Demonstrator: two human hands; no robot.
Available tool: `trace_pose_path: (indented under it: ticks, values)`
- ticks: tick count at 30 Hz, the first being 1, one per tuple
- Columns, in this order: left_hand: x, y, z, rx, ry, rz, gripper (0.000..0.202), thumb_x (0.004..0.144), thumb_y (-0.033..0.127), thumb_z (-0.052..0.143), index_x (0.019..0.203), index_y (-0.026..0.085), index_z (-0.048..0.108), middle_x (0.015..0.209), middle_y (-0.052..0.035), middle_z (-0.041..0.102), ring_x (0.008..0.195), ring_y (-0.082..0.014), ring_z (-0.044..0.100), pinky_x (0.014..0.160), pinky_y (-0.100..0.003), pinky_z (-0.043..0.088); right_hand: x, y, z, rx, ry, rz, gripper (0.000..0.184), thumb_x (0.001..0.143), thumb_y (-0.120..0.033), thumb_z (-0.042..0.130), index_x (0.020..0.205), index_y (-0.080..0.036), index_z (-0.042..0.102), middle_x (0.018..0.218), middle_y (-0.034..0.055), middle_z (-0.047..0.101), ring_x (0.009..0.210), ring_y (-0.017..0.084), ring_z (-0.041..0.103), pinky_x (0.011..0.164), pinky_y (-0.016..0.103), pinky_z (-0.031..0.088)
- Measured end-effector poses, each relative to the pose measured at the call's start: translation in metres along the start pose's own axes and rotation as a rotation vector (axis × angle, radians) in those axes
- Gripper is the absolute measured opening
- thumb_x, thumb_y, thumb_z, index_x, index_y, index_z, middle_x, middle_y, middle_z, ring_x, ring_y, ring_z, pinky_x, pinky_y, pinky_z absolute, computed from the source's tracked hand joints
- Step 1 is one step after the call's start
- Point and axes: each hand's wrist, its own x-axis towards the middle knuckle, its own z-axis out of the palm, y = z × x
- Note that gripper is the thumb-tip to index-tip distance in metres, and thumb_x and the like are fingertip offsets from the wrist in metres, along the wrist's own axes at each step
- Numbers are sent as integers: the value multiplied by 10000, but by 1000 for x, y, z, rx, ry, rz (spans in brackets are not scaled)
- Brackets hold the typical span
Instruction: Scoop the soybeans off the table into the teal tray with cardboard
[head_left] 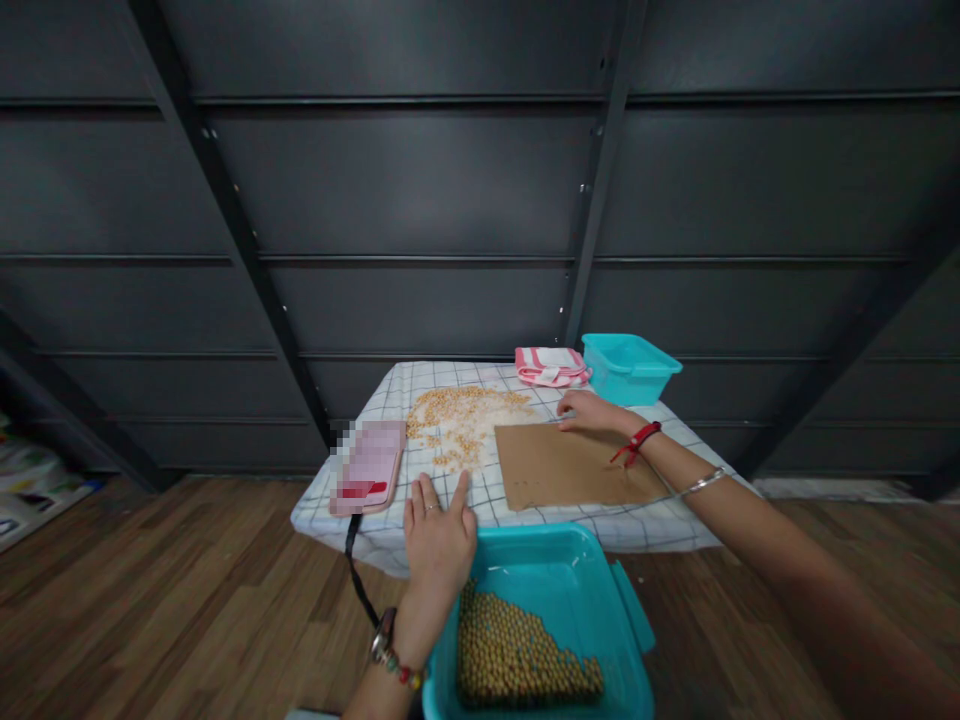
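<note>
My left hand (pixel 439 535) lies flat with fingers stretched out on the checked tablecloth (pixel 390 400), just beyond the rim of a teal tub (pixel 626 620) that holds a heap of yellow-brown beans (pixel 517 655). My right hand (pixel 589 410) rests at the far corner of a brown cardboard sheet (pixel 562 465), fingers bent down onto its edge. A spread of mixed beans and white grains (pixel 465 420) lies on the cloth between the two hands, left of the cardboard.
A pink phone (pixel 367 465) with a black strap lies at the table's left. At the far right stand a second teal tub (pixel 630 368) and a folded pink-and-white cloth (pixel 551 365). Dark metal wall panels rise behind. Wooden floor surrounds the small table.
</note>
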Motion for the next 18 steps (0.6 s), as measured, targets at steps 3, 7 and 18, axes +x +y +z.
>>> trace_pose_path:
  ticks: [3,7,18]
  values:
    - [0,1,4,15,31,-1,472,820,231,375,1291,265,372,1316,-159,461,1228,-308,393,963,-452,353,-12,-41,-1,29,120,-177,206,846,-255,484,936,-157,641,982,84,602,923,182,524,830,324,391]
    - [0,2,8,16,84,4,478,819,230,357,1295,204,379,1299,-172,476,1208,-299,420,957,-457,356,-18,-93,21,42,142,-377,179,858,-253,484,874,-206,656,881,32,600,846,139,521,816,298,377]
    - [2,1,11,60,106,-10,485,798,230,339,1219,27,465,1274,-239,466,1185,-308,445,954,-423,369,6,-95,60,-7,223,-389,100,804,-240,571,803,-182,652,843,43,581,866,170,504,833,351,361]
